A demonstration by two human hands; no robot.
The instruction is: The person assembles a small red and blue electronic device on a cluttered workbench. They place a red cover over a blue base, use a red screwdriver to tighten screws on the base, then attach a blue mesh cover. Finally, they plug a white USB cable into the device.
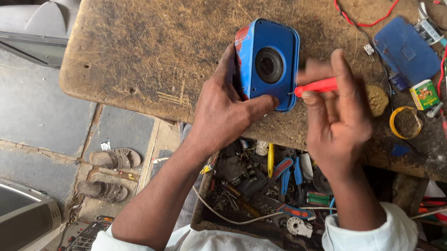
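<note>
Head view, looking down on a worn brown surface [149, 28].

Item: blue box [267, 61], a plastic casing with rounded corners and a round black opening in its upper face. It stands on the surface near the front edge, its long axis running away from the person.

Left hand [226, 111]: clamped on the box from the near left side, thumb laid along its near edge, fingers wrapped round the left wall.

Right hand [338, 111]: closed on a red screwdriver [316, 86]. The handle lies roughly level, pointing left; the tip meets the box's right edge near the lower corner. The box therefore lies directly left of this hand, touching its tool, and both hands are about equally close to it.

Also on the surface, to the right: a flat blue cover [405, 50], a red wire [363, 16], a small green tin [424, 94], a yellow ring [405, 121].

Below the front edge: an open drawer [260, 192] crowded with tools and parts. Sandals [115, 159] lie on the floor to the left.
</note>
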